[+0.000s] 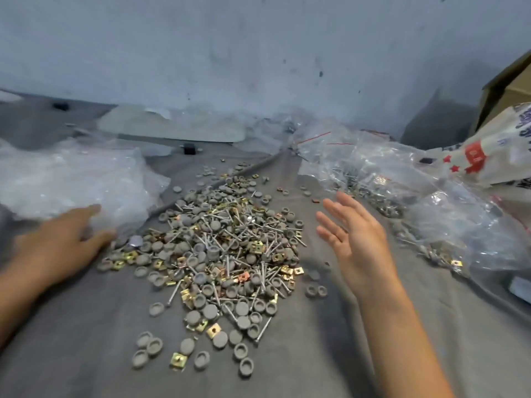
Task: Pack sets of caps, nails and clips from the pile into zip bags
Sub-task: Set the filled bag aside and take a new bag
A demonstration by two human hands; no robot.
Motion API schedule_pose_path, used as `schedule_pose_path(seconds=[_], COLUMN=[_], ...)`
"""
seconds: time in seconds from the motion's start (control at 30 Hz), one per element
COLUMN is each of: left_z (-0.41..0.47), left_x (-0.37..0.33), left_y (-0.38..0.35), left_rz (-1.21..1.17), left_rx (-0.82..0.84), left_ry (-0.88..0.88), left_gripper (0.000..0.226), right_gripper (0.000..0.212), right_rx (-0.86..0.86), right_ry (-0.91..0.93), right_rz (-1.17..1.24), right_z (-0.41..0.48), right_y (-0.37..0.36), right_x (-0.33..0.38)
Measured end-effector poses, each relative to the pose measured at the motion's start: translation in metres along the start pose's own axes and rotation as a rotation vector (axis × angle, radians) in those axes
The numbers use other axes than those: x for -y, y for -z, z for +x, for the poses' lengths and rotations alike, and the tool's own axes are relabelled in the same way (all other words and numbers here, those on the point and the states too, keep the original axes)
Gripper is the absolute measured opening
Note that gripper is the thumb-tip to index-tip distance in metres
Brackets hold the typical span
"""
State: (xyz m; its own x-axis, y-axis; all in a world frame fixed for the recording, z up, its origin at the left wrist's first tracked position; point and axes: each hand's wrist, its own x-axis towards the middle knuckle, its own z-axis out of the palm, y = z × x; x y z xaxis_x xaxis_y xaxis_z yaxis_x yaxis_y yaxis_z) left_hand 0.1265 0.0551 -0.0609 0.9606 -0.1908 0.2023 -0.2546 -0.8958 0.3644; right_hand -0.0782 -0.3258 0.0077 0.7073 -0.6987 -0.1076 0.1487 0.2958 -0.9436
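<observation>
**A:** What's nearest?

**B:** A grey cloth covers the whole work surface. On its near part lie stray grey round caps, some hollow side up. A brass-coloured square clip lies among them.

**A:** And the main pile?

**B:** The pile sits in the middle of the cloth, just beyond the strays. It mixes caps, silver nails and more clips, and it thins out to scattered caps on the far side.

**A:** The hands?

**B:** They're well apart, one on each side of the pile. The right hand is raised beside the pile's right edge, palm turned towards it. Its fingers are straight and a little spread, with nothing in them. The left hand is blurred. It reaches onto the near edge of a heap of empty clear zip bags, left of the pile. I can't tell whether it pinches a bag or only touches the plastic.

**A:** Farther off?

**B:** To the right, beyond the raised hand, is a jumble of filled zip bags with red seal lines, parts visible through the plastic. Behind them lies a white printed sack with red stars, then a cardboard box. A scuffed pale wall stands at the back.
</observation>
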Motion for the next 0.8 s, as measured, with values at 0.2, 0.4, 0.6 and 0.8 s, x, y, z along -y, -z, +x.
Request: schedule_pose_path(seconds=[0.2,0.4,0.6,0.8], left_z=[-0.016,-0.015,-0.033,-0.100], left_x=[-0.030,-0.029,-0.062,-0.124], left_y=[0.018,0.027,0.055,0.055], left_rz=[-0.196,-0.453,-0.578,-0.690], left_rx=[-0.152,-0.318,-0.372,-0.154], left_ry=[0.086,0.208,-0.038,-0.484], left_gripper=[0.011,0.021,0.010,0.010], right_gripper=[0.023,0.023,0.027,0.049], right_rx=[0.322,0.465,0.560,0.785], right_ry=[0.014,0.065,0.082,-0.172], right_rz=[-0.168,-0.307,-0.389,-0.177], right_z=[-0.028,-0.045,-0.055,-0.073], right_y=[-0.041,-0.060,-0.068,-0.088], right_x=[-0.014,-0.028,-0.034,-0.046])
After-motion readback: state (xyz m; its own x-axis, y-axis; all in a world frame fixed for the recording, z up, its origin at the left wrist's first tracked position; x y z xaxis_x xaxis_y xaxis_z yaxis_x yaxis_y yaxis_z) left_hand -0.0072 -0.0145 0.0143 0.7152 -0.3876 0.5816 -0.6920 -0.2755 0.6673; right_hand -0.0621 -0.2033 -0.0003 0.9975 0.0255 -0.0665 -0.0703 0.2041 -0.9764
